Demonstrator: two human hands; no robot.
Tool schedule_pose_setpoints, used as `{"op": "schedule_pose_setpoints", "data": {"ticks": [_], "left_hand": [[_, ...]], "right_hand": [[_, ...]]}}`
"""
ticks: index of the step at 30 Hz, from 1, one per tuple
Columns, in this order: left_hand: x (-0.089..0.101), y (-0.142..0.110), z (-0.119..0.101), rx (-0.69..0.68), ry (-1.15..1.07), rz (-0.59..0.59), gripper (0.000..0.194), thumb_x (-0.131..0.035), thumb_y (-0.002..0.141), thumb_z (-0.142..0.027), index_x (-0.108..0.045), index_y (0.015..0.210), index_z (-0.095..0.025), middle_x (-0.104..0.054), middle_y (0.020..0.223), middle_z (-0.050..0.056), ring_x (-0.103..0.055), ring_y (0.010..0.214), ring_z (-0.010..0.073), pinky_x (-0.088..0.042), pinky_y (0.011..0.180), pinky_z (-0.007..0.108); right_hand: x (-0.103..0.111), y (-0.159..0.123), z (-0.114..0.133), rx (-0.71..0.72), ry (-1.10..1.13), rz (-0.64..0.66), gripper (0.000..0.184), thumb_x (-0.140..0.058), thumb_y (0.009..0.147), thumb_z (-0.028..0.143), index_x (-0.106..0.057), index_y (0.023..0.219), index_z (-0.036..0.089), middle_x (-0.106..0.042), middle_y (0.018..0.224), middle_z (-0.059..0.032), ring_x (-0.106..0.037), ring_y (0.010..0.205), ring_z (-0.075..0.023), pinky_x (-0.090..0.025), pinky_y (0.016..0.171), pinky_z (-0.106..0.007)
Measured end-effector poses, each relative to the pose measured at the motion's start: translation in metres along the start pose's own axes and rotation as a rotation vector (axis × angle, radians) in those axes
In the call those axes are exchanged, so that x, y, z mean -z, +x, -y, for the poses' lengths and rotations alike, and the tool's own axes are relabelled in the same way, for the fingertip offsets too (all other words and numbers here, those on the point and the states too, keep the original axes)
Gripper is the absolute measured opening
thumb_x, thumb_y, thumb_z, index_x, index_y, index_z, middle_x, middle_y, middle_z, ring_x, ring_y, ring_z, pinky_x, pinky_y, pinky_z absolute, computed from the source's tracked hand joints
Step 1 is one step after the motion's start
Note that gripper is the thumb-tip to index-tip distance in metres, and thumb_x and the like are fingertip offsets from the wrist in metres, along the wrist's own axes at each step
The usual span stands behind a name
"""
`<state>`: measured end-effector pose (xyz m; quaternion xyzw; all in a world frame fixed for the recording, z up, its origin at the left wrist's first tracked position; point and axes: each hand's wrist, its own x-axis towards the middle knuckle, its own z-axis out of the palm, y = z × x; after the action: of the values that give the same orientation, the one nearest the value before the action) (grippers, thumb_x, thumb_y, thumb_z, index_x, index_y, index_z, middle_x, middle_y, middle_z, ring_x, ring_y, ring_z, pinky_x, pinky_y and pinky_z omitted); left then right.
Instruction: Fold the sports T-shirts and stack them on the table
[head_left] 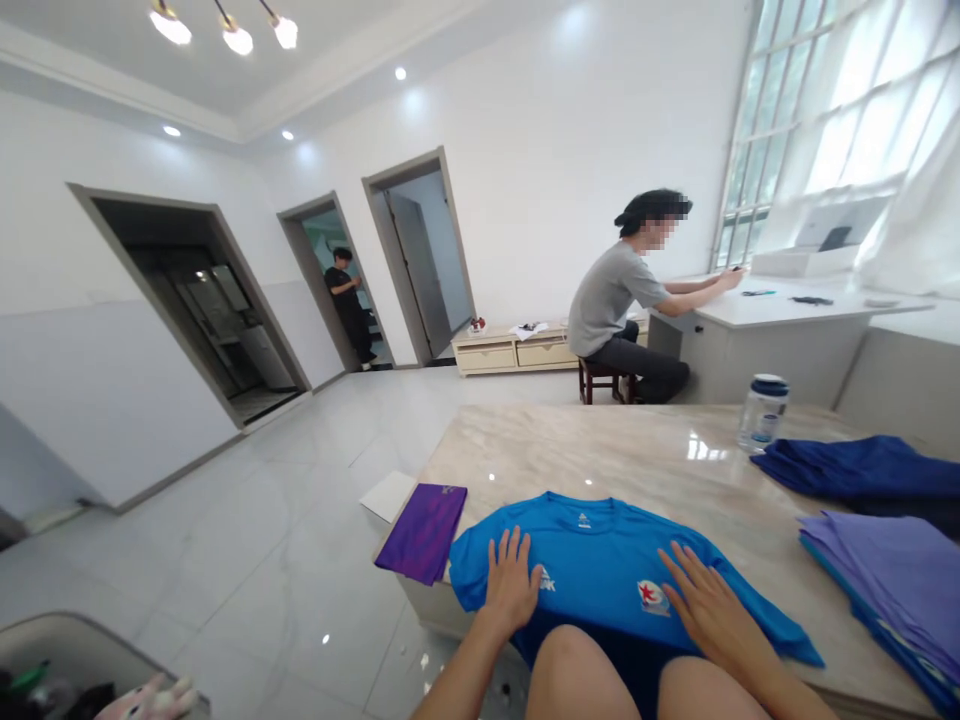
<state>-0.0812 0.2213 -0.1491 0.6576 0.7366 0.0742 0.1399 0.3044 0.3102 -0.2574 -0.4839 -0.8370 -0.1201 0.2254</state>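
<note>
A blue T-shirt [600, 555] lies spread face up over the near edge of the marble-topped table, its collar pointing away from me. Its lower part hangs down by my knees. My left hand [513, 580] rests flat on the shirt's left side, fingers spread, beside a white printed logo. On the right side, next to a badge with a red star [654, 597], my right hand [701, 595] lies flat with fingers apart. A folded purple garment [422, 532] sits at the table's left corner, partly over the edge.
At the right are folded lilac and blue clothes [892, 560], a dark blue garment [862, 470] and a clear bottle with a dark lid [765, 412]. A seated person [619, 300] works at a white desk; another person [346, 305] stands in a doorway.
</note>
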Motion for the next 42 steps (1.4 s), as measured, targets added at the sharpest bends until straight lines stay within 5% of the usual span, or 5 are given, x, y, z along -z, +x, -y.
{"op": "schedule_pose_setpoints", "data": {"ticks": [9, 15, 20, 35, 42], "left_hand": [[-0.02, 0.028, 0.01, 0.145, 0.089, 0.029, 0.074, -0.028, 0.107, -0.061, -0.019, 0.177, -0.038, -0.004, 0.186, -0.005, 0.005, 0.172, 0.0397, 0.002, 0.136, 0.071], [-0.008, 0.061, 0.001, 0.109, 0.257, -0.033, 0.069, -0.029, 0.109, -0.053, -0.028, 0.175, -0.033, -0.016, 0.184, 0.001, -0.01, 0.172, 0.0408, -0.01, 0.135, 0.072], [-0.007, 0.108, 0.005, 0.038, 0.288, -0.073, 0.068, -0.031, 0.11, -0.054, -0.029, 0.175, -0.032, -0.02, 0.184, 0.002, -0.013, 0.171, 0.0411, -0.015, 0.134, 0.072], [0.011, 0.258, 0.0, -0.002, 0.207, -0.12, 0.071, -0.029, 0.112, -0.057, -0.032, 0.175, -0.025, -0.024, 0.184, 0.009, -0.017, 0.17, 0.0423, -0.017, 0.133, 0.074], [0.038, 0.331, -0.014, -0.082, 0.239, -0.116, 0.07, -0.021, 0.114, -0.052, -0.032, 0.175, -0.017, -0.024, 0.184, 0.013, -0.018, 0.169, 0.0419, -0.016, 0.133, 0.072]], "right_hand": [[-0.04, -0.003, 0.002, -0.218, 0.096, -0.067, 0.063, -0.035, 0.102, 0.049, -0.072, 0.15, 0.032, -0.058, 0.164, -0.0099, -0.045, 0.159, -0.0389, -0.037, 0.126, -0.068], [0.008, 0.052, 0.003, -0.36, 0.107, 0.285, 0.072, -0.032, 0.108, 0.057, -0.05, 0.169, 0.025, -0.038, 0.178, -0.0066, -0.033, 0.166, -0.0316, -0.026, 0.135, -0.057], [0.018, 0.096, -0.007, -0.404, 0.121, 0.398, 0.07, -0.032, 0.112, 0.054, -0.041, 0.174, 0.023, -0.026, 0.182, -0.0058, -0.022, 0.17, -0.0296, -0.016, 0.138, -0.056], [-0.068, 0.22, -0.101, -0.308, 0.156, 0.36, 0.073, -0.027, 0.115, 0.059, -0.037, 0.174, 0.017, -0.024, 0.184, -0.0107, -0.018, 0.17, -0.0337, -0.01, 0.138, -0.061], [-0.065, 0.291, -0.108, -0.235, 0.075, 0.345, 0.065, -0.027, 0.118, 0.039, -0.04, 0.167, -0.001, -0.029, 0.18, -0.0231, -0.018, 0.168, -0.0384, 0.004, 0.134, -0.065]]}}
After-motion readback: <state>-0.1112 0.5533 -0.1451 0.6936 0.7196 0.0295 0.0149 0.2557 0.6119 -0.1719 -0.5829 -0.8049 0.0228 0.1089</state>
